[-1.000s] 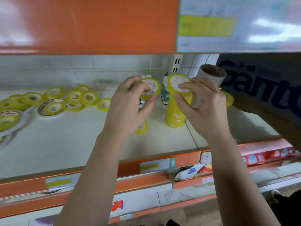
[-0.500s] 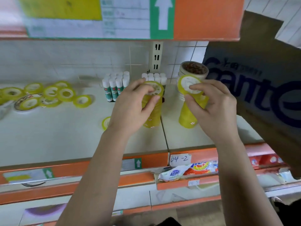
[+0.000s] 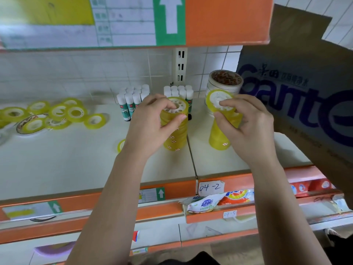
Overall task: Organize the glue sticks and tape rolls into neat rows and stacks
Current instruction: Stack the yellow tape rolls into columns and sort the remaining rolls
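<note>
Two stacks of yellow tape rolls stand on the white shelf (image 3: 76, 165). My left hand (image 3: 149, 127) grips the top roll of the left stack (image 3: 174, 138), fingers on its white core. In my right hand (image 3: 246, 127) is a tilted yellow tape roll (image 3: 219, 101), held over the right stack (image 3: 217, 138). Two groups of white-capped glue sticks, one at left (image 3: 131, 100) and one at right (image 3: 179, 91), stand upright at the back. Several loose yellow rolls (image 3: 57, 113) lie scattered at the left. One more roll (image 3: 120, 145) peeks out beside my left wrist.
A stack of wide pale tape rolls (image 3: 225, 81) stands behind the right stack. A large cardboard box (image 3: 305, 96) leans in from the right. An orange shelf (image 3: 219, 22) hangs overhead. Packets (image 3: 215, 201) lie on the lower shelf.
The view has swung right, bringing the glue sticks and both stacks to the middle. My left hand has lowered its roll onto the left stack; my right hand still holds its tilted roll.
</note>
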Available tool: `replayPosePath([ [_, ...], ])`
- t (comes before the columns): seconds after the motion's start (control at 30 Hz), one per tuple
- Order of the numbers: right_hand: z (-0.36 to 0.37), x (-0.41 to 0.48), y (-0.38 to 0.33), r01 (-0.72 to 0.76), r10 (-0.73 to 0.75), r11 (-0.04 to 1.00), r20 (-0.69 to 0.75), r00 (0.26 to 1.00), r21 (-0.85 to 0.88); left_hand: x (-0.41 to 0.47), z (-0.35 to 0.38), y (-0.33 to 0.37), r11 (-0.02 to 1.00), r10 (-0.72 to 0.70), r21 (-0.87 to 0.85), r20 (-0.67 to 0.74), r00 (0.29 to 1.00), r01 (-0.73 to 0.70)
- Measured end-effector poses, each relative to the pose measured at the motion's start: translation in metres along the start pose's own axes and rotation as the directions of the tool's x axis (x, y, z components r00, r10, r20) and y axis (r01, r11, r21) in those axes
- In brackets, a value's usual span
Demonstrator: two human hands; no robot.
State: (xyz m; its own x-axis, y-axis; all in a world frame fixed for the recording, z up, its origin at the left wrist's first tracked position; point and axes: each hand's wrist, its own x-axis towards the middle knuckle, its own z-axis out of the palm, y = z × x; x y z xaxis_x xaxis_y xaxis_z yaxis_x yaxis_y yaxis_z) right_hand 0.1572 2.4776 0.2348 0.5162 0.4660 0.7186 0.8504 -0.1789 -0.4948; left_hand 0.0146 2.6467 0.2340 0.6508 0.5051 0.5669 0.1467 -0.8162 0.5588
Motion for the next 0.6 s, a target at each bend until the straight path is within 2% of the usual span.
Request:
replayPosePath([
  [0.17, 0.0004, -0.0015, -0.0001, 0.011, -0.011, 1.000, 0.005, 1.000, 0.001, 0.0015, 0.0013, -0.0016, 0.998, -0.050, -0.040, -0.006, 0.999, 0.050],
  [0.6, 0.0004, -0.0052, 0.0019, -0.004, 0.004, 1.000, 0.018, 1.000, 0.001, -0.0010, 0.0036, 0.0006, 0.998, -0.022, -0.058, -0.012, 1.000, 0.021],
])
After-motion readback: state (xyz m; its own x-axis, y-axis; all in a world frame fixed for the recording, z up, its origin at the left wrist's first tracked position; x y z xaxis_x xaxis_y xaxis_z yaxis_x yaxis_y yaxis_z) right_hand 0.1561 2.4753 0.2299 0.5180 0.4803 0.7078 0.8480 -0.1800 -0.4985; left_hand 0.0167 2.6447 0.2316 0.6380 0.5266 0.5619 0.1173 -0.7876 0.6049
